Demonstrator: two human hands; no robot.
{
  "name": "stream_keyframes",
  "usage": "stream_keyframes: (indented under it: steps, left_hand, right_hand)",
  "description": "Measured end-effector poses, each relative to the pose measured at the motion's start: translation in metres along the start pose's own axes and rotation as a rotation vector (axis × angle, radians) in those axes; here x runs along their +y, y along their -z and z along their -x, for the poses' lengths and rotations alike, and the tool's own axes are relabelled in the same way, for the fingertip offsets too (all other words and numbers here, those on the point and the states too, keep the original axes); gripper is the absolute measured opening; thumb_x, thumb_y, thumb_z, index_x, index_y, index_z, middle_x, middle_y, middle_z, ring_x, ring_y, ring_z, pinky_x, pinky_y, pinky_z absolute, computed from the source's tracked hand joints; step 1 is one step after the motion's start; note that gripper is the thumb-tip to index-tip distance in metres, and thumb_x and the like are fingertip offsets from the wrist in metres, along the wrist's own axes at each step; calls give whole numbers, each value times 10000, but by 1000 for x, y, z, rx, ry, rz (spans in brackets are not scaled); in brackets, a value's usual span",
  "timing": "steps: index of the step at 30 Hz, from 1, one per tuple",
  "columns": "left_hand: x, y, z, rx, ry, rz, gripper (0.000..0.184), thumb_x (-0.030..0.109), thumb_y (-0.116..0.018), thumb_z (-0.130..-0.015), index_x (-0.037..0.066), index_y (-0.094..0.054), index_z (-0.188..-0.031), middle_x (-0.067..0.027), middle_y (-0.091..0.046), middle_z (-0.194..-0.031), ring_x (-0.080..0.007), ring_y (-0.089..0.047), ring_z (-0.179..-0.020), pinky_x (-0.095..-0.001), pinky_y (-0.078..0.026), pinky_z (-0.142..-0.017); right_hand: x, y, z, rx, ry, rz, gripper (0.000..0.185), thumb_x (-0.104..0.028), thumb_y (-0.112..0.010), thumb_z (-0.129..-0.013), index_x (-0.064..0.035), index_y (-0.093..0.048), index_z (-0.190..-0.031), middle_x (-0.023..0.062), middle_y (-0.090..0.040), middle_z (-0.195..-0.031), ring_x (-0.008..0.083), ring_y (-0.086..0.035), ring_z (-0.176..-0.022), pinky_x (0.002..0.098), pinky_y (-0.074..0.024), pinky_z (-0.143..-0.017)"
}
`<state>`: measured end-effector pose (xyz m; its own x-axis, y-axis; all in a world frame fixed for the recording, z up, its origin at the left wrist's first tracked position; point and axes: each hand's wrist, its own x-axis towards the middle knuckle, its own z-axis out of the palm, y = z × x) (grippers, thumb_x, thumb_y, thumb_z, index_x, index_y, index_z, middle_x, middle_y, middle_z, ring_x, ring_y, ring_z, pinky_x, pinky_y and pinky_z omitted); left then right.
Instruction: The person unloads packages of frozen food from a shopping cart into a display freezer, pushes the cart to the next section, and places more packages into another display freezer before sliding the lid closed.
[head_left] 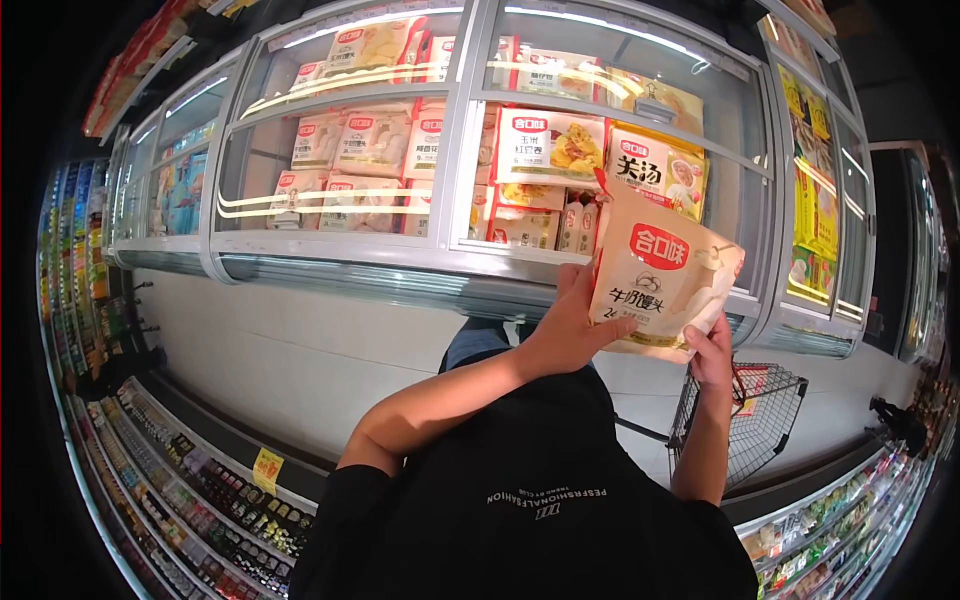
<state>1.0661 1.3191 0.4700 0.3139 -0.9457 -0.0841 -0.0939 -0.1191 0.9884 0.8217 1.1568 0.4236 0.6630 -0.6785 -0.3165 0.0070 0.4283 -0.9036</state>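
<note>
Both of my hands hold a cream-coloured food bag with a red label and a picture of buns, in front of the freezer's open section. My left hand grips its lower left side, the thumb lying across the front. At the lower right corner, my right hand is closed on the same bag. Behind the bag, a red-and-white package and a yellow-and-white package stand in the freezer, with smaller packs below them.
The glass-fronted freezer runs across the view, with many bags behind its panes. A wire shopping cart stands on the floor to the right. Stocked shelves line the lower left, and more shelves the lower right.
</note>
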Motion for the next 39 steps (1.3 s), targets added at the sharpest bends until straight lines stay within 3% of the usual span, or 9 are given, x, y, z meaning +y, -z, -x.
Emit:
stream_keyframes:
  steps: [6,12,15,17,19,23,30,35,39]
  left_hand:
    - [2,-6,-4,-39,35,92,721,283,-769,-879,8,-404,-1437,-186,-429,-1340,-319,-327,-1305,-433,-292,-1146]
    - [-9,27,7,1,16,101,702,262,-767,-886,-3,-406,-1427,-182,-407,-1363,-303,-322,-1323,-427,-285,-1151]
    - [-14,56,25,71,111,15,627,177,-755,-904,-2,-424,-1405,-164,-470,-1356,-247,-436,-1271,-409,-385,-1100]
    - [-24,73,38,143,143,260,612,159,-760,-885,-2,-458,-1392,-156,-464,-1291,-279,-407,-1264,-413,-344,-1120]
    - [-26,97,54,171,162,375,592,83,-736,-891,5,-449,-1403,-139,-506,-1300,-254,-460,-1257,-393,-394,-1087]
    - [-25,151,86,193,170,596,619,-40,-685,-895,29,-402,-1440,-112,-598,-1335,-197,-598,-1196,-343,-501,-1002]
    - [-43,273,147,202,169,750,741,1,-750,-856,53,-343,-1474,-126,-593,-1327,-207,-606,-1193,-372,-511,-1023]
    - [-67,377,203,229,82,728,584,14,-774,-851,0,-505,-1369,-131,-647,-1275,-217,-636,-1168,-363,-530,-995]
    - [-90,463,234,270,229,691,516,7,-780,-835,-9,-569,-1306,-129,-686,-1224,-209,-666,-1110,-349,-531,-981]
  right_hand:
    - [-10,3,13,45,10,-6,617,-126,-807,-802,7,-515,-1330,103,-649,-1217,194,-635,-1095,333,-506,-953]
    - [0,-21,-4,-25,-38,46,569,-151,-832,-779,8,-570,-1258,88,-677,-1159,187,-655,-1034,330,-520,-919]
    - [1,-55,-22,-125,-12,95,539,-112,-816,-786,5,-573,-1253,72,-683,-1135,167,-653,-1018,316,-520,-902]
    - [6,-76,-31,-171,-31,121,524,-90,-802,-800,3,-571,-1261,69,-681,-1135,145,-646,-1018,303,-515,-901]
    - [11,-99,-41,-254,-32,161,522,-101,-802,-810,2,-570,-1266,69,-680,-1137,142,-644,-1023,304,-516,-906]
    - [18,-170,-49,-351,25,200,526,-123,-790,-837,9,-559,-1290,77,-678,-1156,143,-640,-1040,312,-517,-916]
    - [52,-312,-45,-369,45,178,552,-100,-753,-860,15,-518,-1346,88,-663,-1190,140,-621,-1069,313,-506,-928]
    - [93,-440,-52,-383,88,161,610,-40,-708,-882,-3,-427,-1422,89,-597,-1264,140,-564,-1135,321,-484,-944]
    - [143,-522,-71,-309,44,178,770,-2,-729,-840,-40,-310,-1485,89,-542,-1317,167,-526,-1219,331,-471,-991]
